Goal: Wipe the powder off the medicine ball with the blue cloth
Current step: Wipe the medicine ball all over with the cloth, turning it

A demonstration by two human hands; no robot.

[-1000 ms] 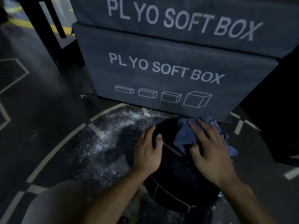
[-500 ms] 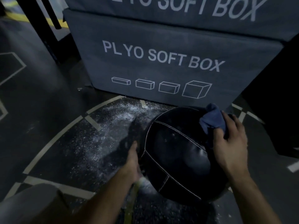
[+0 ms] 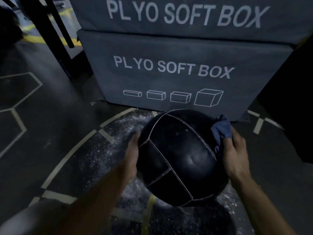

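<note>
The black medicine ball (image 3: 179,156) with pale seams sits low in the middle of the view, held between both hands. My left hand (image 3: 132,150) presses flat against its left side, fingers straight. On the ball's upper right side my right hand (image 3: 235,150) holds the bunched blue cloth (image 3: 221,128) against the surface, fingers curled over the cloth. The ball's top looks dark with a faint dull patch near the centre.
White powder (image 3: 118,143) lies scattered on the dark floor left of and under the ball. Two stacked grey plyo soft boxes (image 3: 169,68) stand just behind the ball. A black frame leg (image 3: 50,31) rises at the back left.
My left hand slid from the ball's top to its left side. My right hand carried the cloth from the top to the upper right edge. The ball turned, showing different seams.
</note>
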